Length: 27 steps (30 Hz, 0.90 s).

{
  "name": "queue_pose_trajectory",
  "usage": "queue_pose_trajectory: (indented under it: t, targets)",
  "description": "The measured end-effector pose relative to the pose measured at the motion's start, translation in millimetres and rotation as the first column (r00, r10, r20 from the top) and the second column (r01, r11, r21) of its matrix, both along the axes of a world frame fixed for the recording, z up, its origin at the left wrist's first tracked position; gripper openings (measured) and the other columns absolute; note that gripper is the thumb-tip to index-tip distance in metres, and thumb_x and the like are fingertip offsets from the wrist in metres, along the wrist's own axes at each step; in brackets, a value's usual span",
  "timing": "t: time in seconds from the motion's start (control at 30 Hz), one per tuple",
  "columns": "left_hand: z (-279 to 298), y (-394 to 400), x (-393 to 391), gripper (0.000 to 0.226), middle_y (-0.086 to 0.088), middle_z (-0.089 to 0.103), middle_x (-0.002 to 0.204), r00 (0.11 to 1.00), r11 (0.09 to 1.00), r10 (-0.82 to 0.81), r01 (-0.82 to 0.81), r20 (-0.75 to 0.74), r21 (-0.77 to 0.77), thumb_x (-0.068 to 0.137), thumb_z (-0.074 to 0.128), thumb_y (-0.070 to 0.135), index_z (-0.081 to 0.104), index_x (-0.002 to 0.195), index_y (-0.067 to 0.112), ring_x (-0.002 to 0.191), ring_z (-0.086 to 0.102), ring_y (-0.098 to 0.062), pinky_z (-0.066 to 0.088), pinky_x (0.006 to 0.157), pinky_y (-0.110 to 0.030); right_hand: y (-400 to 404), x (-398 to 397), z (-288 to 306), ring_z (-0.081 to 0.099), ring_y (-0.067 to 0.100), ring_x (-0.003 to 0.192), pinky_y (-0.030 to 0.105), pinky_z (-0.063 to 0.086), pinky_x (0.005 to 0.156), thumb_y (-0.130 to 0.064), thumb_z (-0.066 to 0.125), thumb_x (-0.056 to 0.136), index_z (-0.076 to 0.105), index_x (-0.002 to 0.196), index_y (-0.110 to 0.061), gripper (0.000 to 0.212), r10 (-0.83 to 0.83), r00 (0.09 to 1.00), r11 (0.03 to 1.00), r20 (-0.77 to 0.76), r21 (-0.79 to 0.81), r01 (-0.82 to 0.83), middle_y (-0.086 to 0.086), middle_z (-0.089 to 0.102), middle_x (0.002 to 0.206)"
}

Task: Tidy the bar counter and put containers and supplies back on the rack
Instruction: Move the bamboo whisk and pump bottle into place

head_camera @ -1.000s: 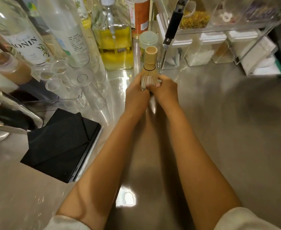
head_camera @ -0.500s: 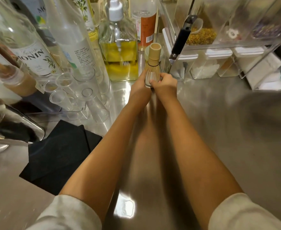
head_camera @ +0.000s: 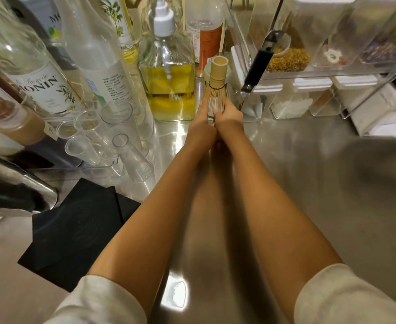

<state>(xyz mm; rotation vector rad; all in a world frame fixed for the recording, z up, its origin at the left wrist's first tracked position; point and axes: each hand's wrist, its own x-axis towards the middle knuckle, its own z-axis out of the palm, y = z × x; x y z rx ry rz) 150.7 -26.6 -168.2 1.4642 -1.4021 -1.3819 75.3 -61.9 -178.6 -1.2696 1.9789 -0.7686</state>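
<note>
A bamboo tea whisk (head_camera: 216,88) stands upright, handle up, at the far side of the steel counter (head_camera: 309,183). My left hand (head_camera: 201,122) and my right hand (head_camera: 229,118) both grip its lower tines from either side. The whisk sits between a square pump bottle of yellow liquid (head_camera: 169,90) on its left and a clear acrylic rack (head_camera: 332,71) on its right. A small pale-lidded jar (head_camera: 207,71) is mostly hidden behind the whisk.
Tall syrup bottles (head_camera: 40,85) and several clear measuring tubes (head_camera: 113,136) crowd the left. A black-handled tool (head_camera: 257,64) leans on the rack's front. Lidded white tubs (head_camera: 290,99) fill the rack's lower shelf. Black folded napkins (head_camera: 75,230) lie near left, a metal scoop (head_camera: 17,183) beside them.
Both hands have carried the whisk away from me, toward the gap between the pump bottle and the rack. The camera has leaned in closer to the bottles.
</note>
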Motion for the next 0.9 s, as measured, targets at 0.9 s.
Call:
queue_pose_trajectory:
  t: [0.9]
  targets:
    - [9,17,7,0.050,-0.012,0.058,0.113,0.985,0.982,0.154,-0.161,0.083,0.098,0.083,0.048,-0.007,0.047,0.132,0.006,0.104,0.055,-0.025,0.047,0.087,-0.032,35,-2,17,0.065,0.037,0.092,0.042,0.056,0.074,-0.005,0.044,0.089,0.057,0.103,-0.002,0.019,-0.019,0.997,0.997,0.076,0.082,0.013,0.024,0.062,0.111]
